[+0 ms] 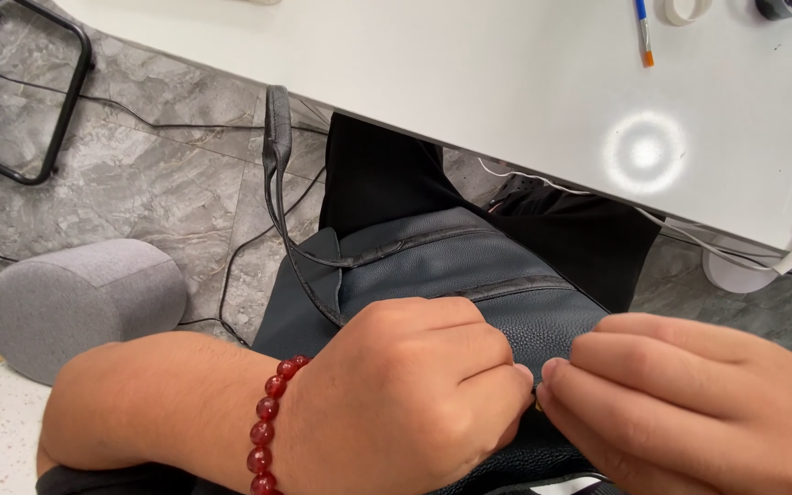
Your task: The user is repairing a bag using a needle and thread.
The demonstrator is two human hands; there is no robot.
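From the head view, a dark blue-grey leather bag [469, 266] lies on the person's lap, near the white table [469, 82], its strap [277, 137] looping far-left over the grey floor. The left hand [405, 394], wearing a red bead bracelet [268, 426], is curled into a fist on the bag. The right hand [689, 394] meets it fingertip to fingertip, both pinching something too small to tell.

The bag [451, 266] lay on the person's lap, in front of the tabletop [469, 82] and below its near edge. Both hands met on the bag's near side, the left hand [405, 403] beside the right hand [689, 403], fingertips touching. The bag's strap [277, 147] ran up from its left side toward the tabletop's edge. A bracelet [268, 431] sat on the left wrist. A cushion [80, 298] lay on the floor [167, 156], well left of the bag. A brush [643, 32] and a tape roll [687, 9] lay on the tabletop's far right part.
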